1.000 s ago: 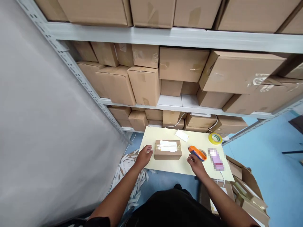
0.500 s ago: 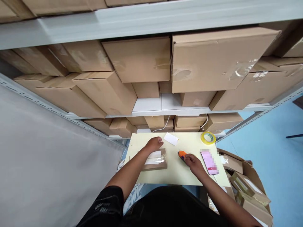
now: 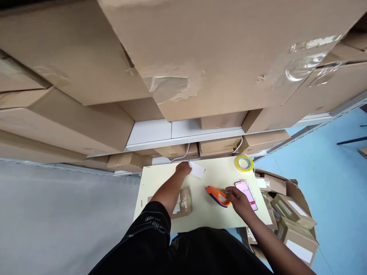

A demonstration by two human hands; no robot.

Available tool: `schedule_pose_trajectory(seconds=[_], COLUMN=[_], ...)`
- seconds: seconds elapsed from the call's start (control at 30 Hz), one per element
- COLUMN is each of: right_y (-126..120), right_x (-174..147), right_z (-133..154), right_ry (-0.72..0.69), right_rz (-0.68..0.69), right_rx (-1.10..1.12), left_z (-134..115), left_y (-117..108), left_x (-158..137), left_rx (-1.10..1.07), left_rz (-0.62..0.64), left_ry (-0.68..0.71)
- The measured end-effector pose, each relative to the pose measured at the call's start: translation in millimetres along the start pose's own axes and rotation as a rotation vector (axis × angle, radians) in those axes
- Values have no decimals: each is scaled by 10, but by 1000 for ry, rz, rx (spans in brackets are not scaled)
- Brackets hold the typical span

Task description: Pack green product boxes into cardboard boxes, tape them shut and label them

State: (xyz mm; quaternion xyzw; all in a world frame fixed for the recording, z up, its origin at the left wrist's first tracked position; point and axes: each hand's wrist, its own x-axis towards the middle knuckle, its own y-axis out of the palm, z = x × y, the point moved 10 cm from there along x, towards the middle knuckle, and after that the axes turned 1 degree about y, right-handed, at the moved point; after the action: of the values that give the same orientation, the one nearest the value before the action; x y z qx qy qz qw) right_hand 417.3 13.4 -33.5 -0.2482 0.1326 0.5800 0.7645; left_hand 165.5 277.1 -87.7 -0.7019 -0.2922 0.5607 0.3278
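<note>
A white paper slip point(image 3: 197, 170) lies with its left end hidden, perhaps gripped; an orange-and-blue tape dispenser point(image 3: 215, 194) lies aslant, right of a taped brown box point(image 3: 185, 206).

A yellow tape roll point(image 3: 237, 162) sits at the far right corner of the counter point(image 3: 200, 214); a phone point(image 3: 247, 193) lies near its right edge.

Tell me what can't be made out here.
In the head view:
Taped cardboard box: partly hidden by the left forearm.
White card: the back of the left hand hides the fingertips, so any grip is unclear.
Phone: screen partly pixelated, text too small.
Large cardboard box: cut off by the top edge.
</note>
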Motion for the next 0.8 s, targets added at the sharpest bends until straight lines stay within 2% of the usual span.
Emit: schedule_pose_trajectory(seconds=[0.2, 0.43, 0.63, 0.8], right_y=[-138, 49, 116, 165], right_x=[75, 153, 217, 359], right_z=[-153, -47, -63, -77], right_ry=[38, 62, 85, 68], right_rz=[-37, 3, 13, -3], right_rx=[-9, 9, 7, 20], left_z=[69, 130, 70, -149], left_y=[34, -88, -221, -254], left_x=[112, 116, -65, -310], left_rx=[-1, -20, -51, -78], left_rz=[-15, -35, -94, -121], left_ry=[-34, -8, 39, 104])
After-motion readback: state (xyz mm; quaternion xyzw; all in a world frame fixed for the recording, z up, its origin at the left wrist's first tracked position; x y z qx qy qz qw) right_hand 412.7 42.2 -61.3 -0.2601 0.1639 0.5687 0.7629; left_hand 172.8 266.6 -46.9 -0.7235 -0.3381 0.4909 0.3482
